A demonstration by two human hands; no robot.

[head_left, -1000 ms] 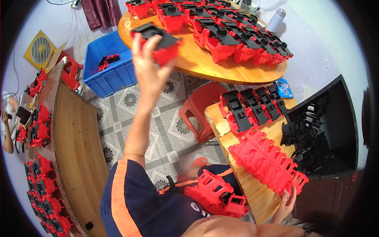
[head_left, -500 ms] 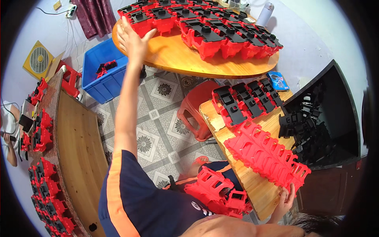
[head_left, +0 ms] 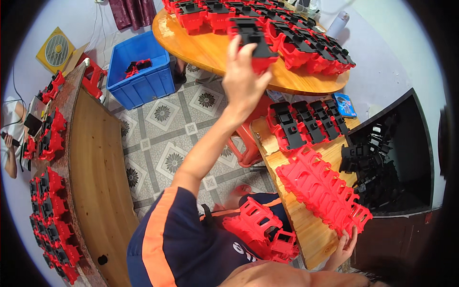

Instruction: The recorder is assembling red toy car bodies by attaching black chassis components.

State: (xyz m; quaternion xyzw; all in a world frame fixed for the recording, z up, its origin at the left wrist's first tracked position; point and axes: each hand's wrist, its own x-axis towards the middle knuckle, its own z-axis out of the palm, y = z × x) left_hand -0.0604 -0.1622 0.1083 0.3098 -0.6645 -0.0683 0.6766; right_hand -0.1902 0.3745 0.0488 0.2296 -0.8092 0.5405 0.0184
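My left hand [head_left: 243, 86] is closed on a red plastic housing with a black top [head_left: 256, 40] at the near edge of the oval wooden table [head_left: 210, 52]; both look slightly blurred. Several more red-and-black housings [head_left: 306, 45] stand close together behind it. At the lower right, my right hand [head_left: 345, 246] has its bent fingers on the near end of a row of nested red plastic frames [head_left: 320, 189], which lies along a wooden bench [head_left: 306, 239]. Farther up this bench sit several housings with black tops [head_left: 287, 126].
A blue crate [head_left: 141, 83] with a few red-and-black pieces stands on the tiled floor. Black parts fill a dark bin [head_left: 382, 162] at right. Red frames [head_left: 258, 222] lie on my lap. A red stool [head_left: 248, 148] is between the tables. A person [head_left: 12, 143] is at far left.
My left hand has moved right from the table's left side and closed on a housing at the near edge. My right hand stays at the frames. The whole view has shifted slightly.
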